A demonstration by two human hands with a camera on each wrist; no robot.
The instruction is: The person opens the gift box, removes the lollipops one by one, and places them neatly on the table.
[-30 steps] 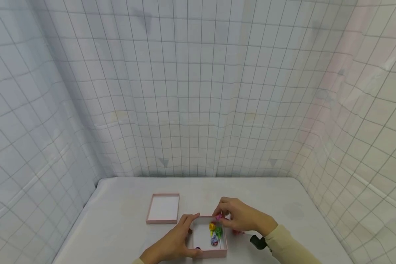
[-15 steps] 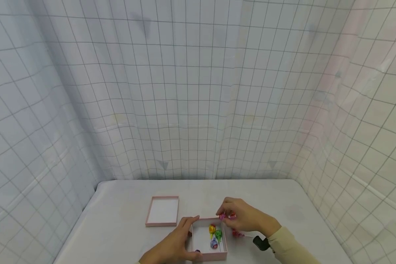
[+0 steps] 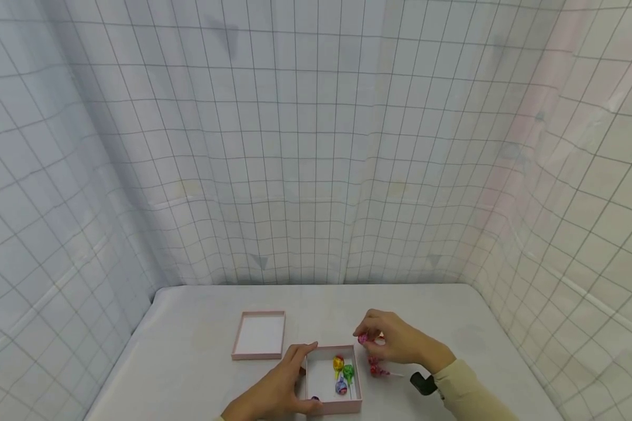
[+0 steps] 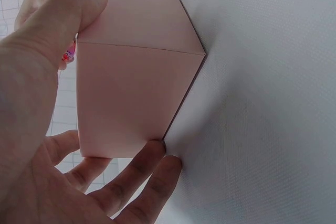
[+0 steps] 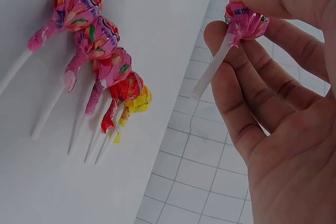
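R hand [image 3: 395, 340] pinches 1 round wrapped lollipop [image 5: 247, 23].
L hand [image 3: 278, 381], spread wide, grips 1 smooth box [image 4: 131, 93]; 5 crinkly-wrapped pops [image 5: 111, 65] adj.

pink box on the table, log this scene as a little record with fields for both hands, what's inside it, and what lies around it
left hand: grips the pink box
right hand: pinches a wrapped pink lollipop, outside the box
inside box: yellow lollipop, green lollipop, bluish lollipop; small dark item by the left hand, mostly hidden
on table: row of three pink lollipops, red lollipop, second yellow lollipop
shallow tray: pink-rimmed, apart from the box
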